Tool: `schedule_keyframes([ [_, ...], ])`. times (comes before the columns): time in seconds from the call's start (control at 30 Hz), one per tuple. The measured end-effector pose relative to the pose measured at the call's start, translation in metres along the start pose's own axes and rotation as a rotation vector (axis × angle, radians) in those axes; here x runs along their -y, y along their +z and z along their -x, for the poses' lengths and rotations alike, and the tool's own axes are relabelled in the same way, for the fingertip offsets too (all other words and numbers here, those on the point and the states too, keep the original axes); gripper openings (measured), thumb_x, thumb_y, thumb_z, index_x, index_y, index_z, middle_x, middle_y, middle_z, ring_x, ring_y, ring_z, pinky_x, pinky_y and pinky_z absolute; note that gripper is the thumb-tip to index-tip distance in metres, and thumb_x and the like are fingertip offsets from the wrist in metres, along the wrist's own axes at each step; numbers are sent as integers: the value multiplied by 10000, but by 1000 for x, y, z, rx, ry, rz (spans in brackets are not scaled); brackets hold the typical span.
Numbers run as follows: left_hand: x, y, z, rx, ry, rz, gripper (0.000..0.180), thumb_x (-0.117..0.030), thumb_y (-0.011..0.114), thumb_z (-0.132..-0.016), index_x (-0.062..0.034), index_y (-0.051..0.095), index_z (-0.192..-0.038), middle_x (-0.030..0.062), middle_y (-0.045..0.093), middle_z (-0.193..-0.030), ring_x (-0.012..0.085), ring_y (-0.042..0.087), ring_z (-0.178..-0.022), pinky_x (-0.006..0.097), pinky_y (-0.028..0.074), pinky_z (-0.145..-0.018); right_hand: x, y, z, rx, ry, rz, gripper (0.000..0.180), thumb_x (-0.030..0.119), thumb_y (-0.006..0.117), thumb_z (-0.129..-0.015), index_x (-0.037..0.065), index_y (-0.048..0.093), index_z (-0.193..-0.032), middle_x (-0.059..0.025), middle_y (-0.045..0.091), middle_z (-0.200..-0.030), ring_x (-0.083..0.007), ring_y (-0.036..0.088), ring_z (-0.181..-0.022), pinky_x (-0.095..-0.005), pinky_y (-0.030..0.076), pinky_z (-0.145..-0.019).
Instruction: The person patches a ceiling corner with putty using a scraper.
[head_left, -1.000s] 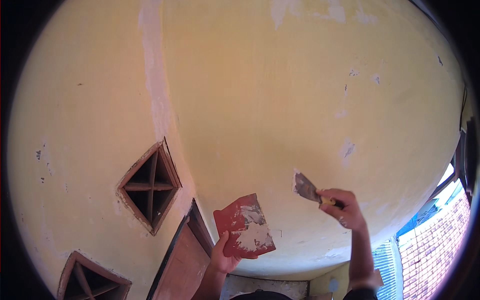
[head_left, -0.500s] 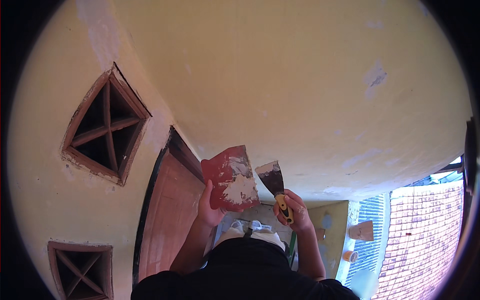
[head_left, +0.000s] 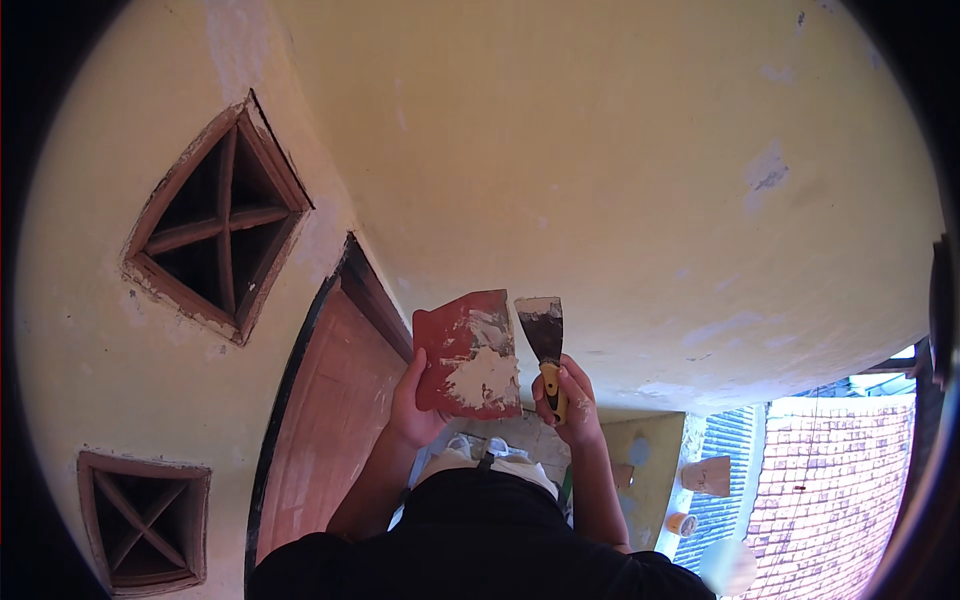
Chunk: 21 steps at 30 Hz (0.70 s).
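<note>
Left wall (head_left: 100, 300), yellow: lower vent (head_left: 146, 527) near the picture's lower left, brown frame, crossed bars. Upper vent (head_left: 224, 226), same build, above and right of it; paint chipped along its frame. Next, a reddish-brown door (head_left: 330, 420) with dark edging, its top corner close to where the left wall meets the main wall (head_left: 620, 200).

Left hand (head_left: 412, 408): clamped on the lower left edge of a red plate (head_left: 437, 345), thumb on the face. Plate held up in front of the main wall; pale paste (head_left: 485, 380) smeared over its right half, reaching the lower right corner.

Just beside the plate's right edge: putty knife (head_left: 543, 335), blade up, paste along its top edge. Right hand (head_left: 572, 400): closed around its yellow-and-black handle. Hands apart from each other, one tool in each.

Further right on the main wall: pale, scuffed patch (head_left: 768, 172). Below it, toward the lower right: blue corrugated surface (head_left: 728, 440), pinkish tapered object (head_left: 707, 477) (kind unclear), brick-patterned surface (head_left: 840, 480), brightly lit.
</note>
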<state>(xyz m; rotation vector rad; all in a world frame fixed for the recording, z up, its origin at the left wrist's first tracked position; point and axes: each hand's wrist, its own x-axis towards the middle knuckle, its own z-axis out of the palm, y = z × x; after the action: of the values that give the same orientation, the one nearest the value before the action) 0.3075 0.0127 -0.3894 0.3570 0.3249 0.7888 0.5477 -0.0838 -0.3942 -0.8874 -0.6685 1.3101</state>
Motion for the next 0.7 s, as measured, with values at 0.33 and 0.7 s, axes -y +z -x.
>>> schedule_keyframes([
  [0.33, -43, 78, 106, 109, 26, 143, 591, -502, 388, -1092, -88, 413, -1514, 122, 576, -1453, 273, 594, -1310, 475, 529, -1051, 152, 97, 51, 160, -300, 274, 418, 244, 496, -1047, -25, 537, -1364, -193, 665, -842, -111, 463, -428, -245, 356, -396],
  [0.7, -94, 179, 197, 364, 132, 167, 631, -522, 307, -1100, -73, 347, -1541, 141, 532, -1489, 321, 580, -1321, 566, 551, -1017, 513, 401, 51, -342, -1657, 1394, 360, 108, 710, -933, 190, 721, -1283, -48, 683, -950, -188, 662, -743, -331, 522, -655],
])
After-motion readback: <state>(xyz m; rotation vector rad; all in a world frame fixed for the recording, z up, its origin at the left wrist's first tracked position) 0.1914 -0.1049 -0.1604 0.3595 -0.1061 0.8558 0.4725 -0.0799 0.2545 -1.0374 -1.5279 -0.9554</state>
